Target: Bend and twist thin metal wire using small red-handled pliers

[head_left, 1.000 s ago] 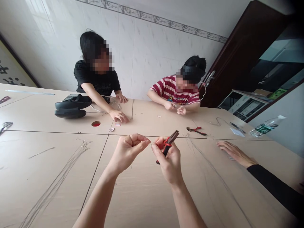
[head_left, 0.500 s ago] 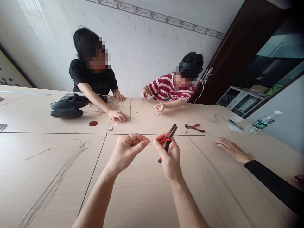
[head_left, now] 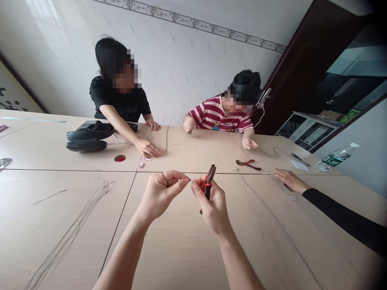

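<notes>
Two hands meet over a pale tabletop (head_left: 169, 249), pinching a thin wire (head_left: 191, 181) at the frame's centre.
Across the upper part of the frame sit a person in a black T-shirt (head_left: 117, 102), left of centre, and a person in a striped shirt (head_left: 216, 112), right of centre; a black-sleeved arm (head_left: 341, 215) reaches in from the right edge. A long bundle of wires (head_left: 77, 219) lies at lower left. At centre, the left hand (head_left: 163, 191) has thumb and forefinger together on the wire; the right hand (head_left: 213, 203) is curled around red-and-black pliers (head_left: 208, 189), jaws upward, its thumb and finger also closed at the wire, most of which is hidden. Other pliers (head_left: 250, 163) lie right of centre.
</notes>
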{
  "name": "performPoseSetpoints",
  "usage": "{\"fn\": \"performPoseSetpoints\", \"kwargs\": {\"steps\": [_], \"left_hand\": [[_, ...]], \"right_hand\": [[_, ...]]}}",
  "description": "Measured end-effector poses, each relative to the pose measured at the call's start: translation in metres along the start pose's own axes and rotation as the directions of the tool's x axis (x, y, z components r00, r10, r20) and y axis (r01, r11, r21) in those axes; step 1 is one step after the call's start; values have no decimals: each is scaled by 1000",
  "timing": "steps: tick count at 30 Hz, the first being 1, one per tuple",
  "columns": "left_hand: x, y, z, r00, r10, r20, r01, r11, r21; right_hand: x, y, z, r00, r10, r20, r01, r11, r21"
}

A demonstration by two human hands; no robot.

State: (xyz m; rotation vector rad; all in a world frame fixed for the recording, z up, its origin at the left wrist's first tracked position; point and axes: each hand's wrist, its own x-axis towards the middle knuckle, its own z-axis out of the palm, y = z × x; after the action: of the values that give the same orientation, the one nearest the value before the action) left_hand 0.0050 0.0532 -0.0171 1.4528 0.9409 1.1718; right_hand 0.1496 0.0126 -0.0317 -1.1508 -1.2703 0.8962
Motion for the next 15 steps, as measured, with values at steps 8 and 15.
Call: {"fn": "performPoseSetpoints", "kwargs": {"steps": [8,15], "left_hand": [[-3,2,-3,995,9,95,-15,998,63],[-2,4,-3,988,-10,155,3,999,43]], "right_hand": [[1,1,-3,996,-78,45,79,997,-26],[1,-1,-5,993,-86,76,90,994,-55]]}}
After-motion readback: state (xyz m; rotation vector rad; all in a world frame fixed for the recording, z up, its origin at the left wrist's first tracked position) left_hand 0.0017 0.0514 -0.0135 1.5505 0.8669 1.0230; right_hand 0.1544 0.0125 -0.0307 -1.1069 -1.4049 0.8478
